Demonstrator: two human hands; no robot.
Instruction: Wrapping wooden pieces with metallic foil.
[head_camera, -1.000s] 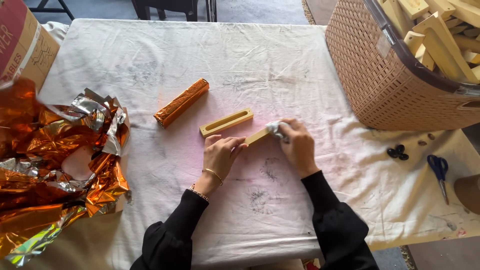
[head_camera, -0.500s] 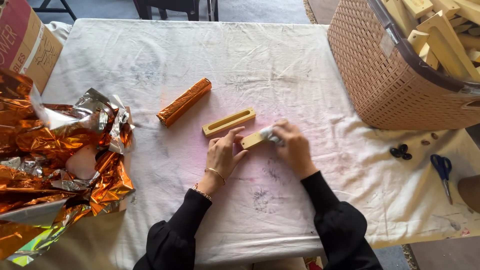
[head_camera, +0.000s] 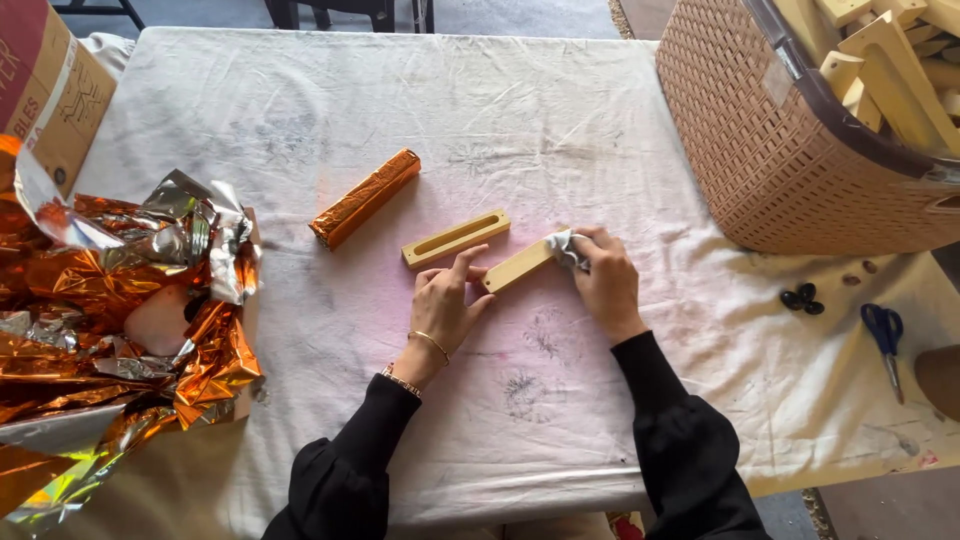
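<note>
You are pinning a plain wooden bar (head_camera: 518, 266) to the cloth-covered table (head_camera: 520, 130) with your left hand (head_camera: 443, 305); its fingers are lying spread and nearly flat, the tips pressing on the bar's near-left end rather than closing around it. Your right hand (head_camera: 606, 280) is curled around a small crumpled grey-white cloth (head_camera: 563, 247), pinching it between thumb and fingers and holding it against the bar's far-right end. The bar is lying at a slant in the middle of the table, between your two hands.

Just beyond it, a slotted wooden block (head_camera: 455, 238) is lying at the same slant, close to the bar, with your left fingertips just beside its near edge. Farther left and a little farther away, a bar wrapped in orange foil (head_camera: 365, 197) is resting on the cloth, apart from the other two.

A crumpled heap of orange and silver foil sheets (head_camera: 120, 300) is spreading over the left edge of the table, with a cardboard box (head_camera: 50, 95) behind it. At the far right, a woven basket (head_camera: 770, 140) is holding more wooden pieces (head_camera: 890, 70). Near the right edge, blue-handled scissors (head_camera: 884, 340) are lying beside a few small dark objects (head_camera: 803, 299).
</note>
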